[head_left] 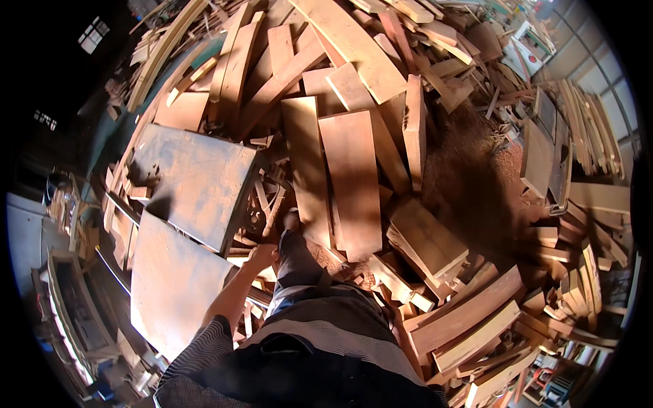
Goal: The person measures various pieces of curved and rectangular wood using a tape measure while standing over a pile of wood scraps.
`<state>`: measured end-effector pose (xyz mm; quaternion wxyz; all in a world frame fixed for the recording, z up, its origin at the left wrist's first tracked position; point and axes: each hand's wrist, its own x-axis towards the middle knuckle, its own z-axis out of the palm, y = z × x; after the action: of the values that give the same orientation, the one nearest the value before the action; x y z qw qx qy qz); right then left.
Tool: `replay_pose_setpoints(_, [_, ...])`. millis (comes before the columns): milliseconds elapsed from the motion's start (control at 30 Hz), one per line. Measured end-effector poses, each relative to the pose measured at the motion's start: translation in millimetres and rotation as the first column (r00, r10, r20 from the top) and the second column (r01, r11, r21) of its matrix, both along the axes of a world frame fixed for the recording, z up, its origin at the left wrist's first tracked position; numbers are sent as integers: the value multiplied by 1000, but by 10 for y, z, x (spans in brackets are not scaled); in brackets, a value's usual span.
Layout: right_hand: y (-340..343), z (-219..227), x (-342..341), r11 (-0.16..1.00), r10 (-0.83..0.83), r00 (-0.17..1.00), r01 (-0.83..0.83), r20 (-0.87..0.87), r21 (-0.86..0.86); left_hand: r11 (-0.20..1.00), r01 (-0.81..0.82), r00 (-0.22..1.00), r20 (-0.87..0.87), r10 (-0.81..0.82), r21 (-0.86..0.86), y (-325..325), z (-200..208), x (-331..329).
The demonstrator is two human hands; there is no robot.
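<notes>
My left hand (262, 257) hangs beside the right edge of a flat metal machine table (178, 284), close to my leg. Its fingers look curled, and whatever they may hold is hidden. The table's far half (197, 178) is grey and rust-stained, with a dark gap between the two plates. Just ahead of my foot, two wide planks, a yellowish one (306, 170) and a reddish one (351, 180), lean on the heap. My right hand does not show.
A large heap of loose boards (354, 54) rises ahead. Stacked planks (469, 313) lie at my right, by a thick wood block (427, 238). Sawdust (469, 163) covers the ground at right. Long strips (592, 129) stand against the far right wall.
</notes>
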<state>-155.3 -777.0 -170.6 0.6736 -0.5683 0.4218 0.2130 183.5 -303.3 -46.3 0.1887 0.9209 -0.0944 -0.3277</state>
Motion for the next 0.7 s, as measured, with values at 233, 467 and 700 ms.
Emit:
replay_pose_setpoints(233, [596,-30,-53,938,-334,941,326,61,119,945,273,962,78,-263,-179,-875,192,1521])
replay_pose_setpoints(467, [1376,694,699,943,-6,979,-62,-203,-326,839,409,910,231,-344,-360,-1338,-193,2700])
replay_pose_setpoints(700, [2063,1207,1195,854,46,893,-268,-448,-446,885,346,931,232,-283,-312,-1967,100,3972])
